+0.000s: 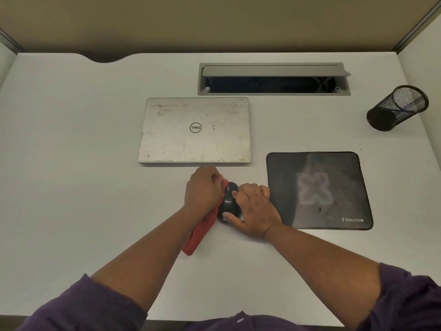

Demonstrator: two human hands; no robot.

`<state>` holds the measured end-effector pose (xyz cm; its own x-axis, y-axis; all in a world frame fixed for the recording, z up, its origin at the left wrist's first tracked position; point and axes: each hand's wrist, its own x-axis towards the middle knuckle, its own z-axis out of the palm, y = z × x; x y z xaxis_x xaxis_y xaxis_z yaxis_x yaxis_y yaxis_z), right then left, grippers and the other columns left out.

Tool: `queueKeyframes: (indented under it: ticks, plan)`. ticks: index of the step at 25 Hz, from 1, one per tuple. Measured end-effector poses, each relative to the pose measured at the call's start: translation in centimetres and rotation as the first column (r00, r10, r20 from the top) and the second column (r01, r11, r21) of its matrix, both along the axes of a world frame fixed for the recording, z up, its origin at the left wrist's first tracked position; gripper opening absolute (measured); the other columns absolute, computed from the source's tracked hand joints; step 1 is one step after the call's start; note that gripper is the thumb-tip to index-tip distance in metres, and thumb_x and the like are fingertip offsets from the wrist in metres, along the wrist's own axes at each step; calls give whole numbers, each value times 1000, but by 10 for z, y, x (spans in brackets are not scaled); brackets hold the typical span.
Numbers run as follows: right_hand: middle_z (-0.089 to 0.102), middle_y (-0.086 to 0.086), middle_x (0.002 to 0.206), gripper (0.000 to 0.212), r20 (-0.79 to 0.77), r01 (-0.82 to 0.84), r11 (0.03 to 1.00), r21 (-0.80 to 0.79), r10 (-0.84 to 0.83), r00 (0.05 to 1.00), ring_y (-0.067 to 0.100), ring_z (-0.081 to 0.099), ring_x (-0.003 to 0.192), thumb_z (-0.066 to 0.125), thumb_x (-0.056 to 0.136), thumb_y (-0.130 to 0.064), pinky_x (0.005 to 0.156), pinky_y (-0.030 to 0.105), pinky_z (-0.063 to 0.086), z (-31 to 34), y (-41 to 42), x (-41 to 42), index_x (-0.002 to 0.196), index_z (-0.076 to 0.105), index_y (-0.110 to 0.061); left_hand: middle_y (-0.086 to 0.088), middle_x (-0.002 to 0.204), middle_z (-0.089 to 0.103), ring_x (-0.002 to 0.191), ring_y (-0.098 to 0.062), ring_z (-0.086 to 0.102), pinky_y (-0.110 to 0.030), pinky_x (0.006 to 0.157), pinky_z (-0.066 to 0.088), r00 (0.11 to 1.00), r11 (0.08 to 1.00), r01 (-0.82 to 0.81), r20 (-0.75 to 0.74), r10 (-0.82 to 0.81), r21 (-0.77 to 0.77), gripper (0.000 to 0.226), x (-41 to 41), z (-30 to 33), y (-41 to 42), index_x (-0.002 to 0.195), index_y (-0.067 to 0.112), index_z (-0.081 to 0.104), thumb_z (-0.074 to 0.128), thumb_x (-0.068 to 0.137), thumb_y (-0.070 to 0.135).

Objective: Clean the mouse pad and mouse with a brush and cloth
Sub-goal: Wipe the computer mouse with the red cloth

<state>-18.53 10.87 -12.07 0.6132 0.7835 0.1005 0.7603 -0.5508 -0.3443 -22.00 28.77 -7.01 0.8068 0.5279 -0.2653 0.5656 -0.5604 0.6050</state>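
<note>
A black mouse (229, 202) sits on the white desk (71, 163), just left of the dark mouse pad (317, 189). My right hand (255, 210) grips the mouse, thumb at its near end and fingers over its far side. My left hand (202, 191) holds a red cloth (201, 231) bunched against the mouse's left side. The cloth's loose end trails toward me along my left forearm. The mouse pad lies bare, with a pale X print and a few dark spots. No brush is in view.
A closed, scuffed silver laptop (195, 130) lies just beyond my hands. Behind it is an open cable tray (274, 80) set into the desk. A black mesh pen cup (397, 107) stands at the far right. Partition walls enclose the desk.
</note>
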Motion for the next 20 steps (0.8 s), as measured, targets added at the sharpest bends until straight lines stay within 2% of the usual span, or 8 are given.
queueKeyframes:
  ticks: [4, 10, 14, 17, 20]
  plan:
    - [45, 2, 108, 51, 6, -11, 1000, -7, 11, 1000, 25, 44, 97, 38, 90, -66, 89, 42, 28, 1, 1, 0, 110, 45, -19, 7, 102, 69, 92, -14, 63, -33, 82, 52, 998, 997, 69, -12, -69, 14, 12, -10, 1, 0, 98, 24, 70, 63, 95, 33]
    - [43, 1, 107, 52, 19, -18, 1000, -12, 18, 1000, 23, 42, 97, 38, 91, -66, 90, 40, 26, 1, 0, 0, 111, 47, -19, 11, 94, 66, 87, -9, 61, -32, 79, 52, 990, 989, 135, -22, -137, -57, 6, -15, 2, 7, 89, 29, 70, 66, 91, 33]
    - [44, 2, 107, 52, 20, -18, 1000, -7, 18, 1000, 24, 43, 97, 38, 91, -65, 89, 41, 28, 1, 1, 0, 110, 45, -18, 10, 87, 65, 80, -12, 62, -33, 71, 51, 992, 998, 69, -102, -69, -7, 13, -3, 1, 1, 82, 29, 64, 62, 92, 37]
    - [43, 2, 107, 50, 15, -14, 1000, -1, 14, 1000, 24, 43, 96, 36, 91, -65, 88, 40, 28, 1, 1, 0, 109, 44, -19, 9, 84, 61, 74, -13, 59, -31, 63, 44, 988, 997, 42, -149, -32, 65, 17, 7, 0, -5, 78, 28, 57, 57, 94, 35]
    - [42, 2, 107, 52, 8, -16, 1000, -2, 16, 1000, 25, 44, 96, 32, 93, -67, 88, 41, 29, 0, 1, 0, 109, 44, -19, 14, 76, 54, 68, -7, 54, -27, 56, 35, 990, 994, 59, -131, -46, 92, 20, 13, 3, -6, 73, 28, 55, 56, 93, 28]
